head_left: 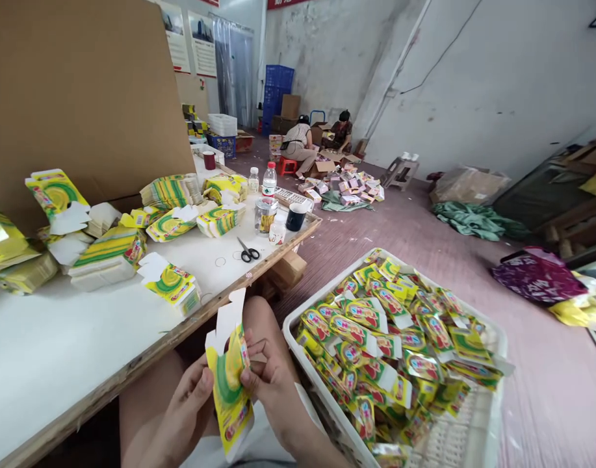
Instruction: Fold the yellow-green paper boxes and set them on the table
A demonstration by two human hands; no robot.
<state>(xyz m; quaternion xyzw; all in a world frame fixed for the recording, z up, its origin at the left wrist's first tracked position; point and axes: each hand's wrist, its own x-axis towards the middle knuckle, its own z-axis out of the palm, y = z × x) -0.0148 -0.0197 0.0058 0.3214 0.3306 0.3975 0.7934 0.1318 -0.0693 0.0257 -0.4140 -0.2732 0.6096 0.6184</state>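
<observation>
Over my lap I hold a flat yellow-and-green carton (pixel 229 387) upright with both hands. My left hand (pixel 188 403) grips its left edge, fingers curled round it. My right hand (pixel 268 377) pinches its right side, thumb on the printed face. Its white flaps stick up at the top. A white crate (pixel 492 416) at my right holds several folded cartons (pixel 390 338) of the same print. Stacks of flat cartons (pixel 171 283) lie on the white table (pixel 58 351) at my left.
Scissors (pixel 249 252), a black cup (pixel 296 216), a jar (pixel 265 214) and bottles (pixel 269 179) sit near the table's far end. A big cardboard sheet (pixel 83 91) stands behind the table. Two people (pixel 300 146) sit working on the floor far back among boxes.
</observation>
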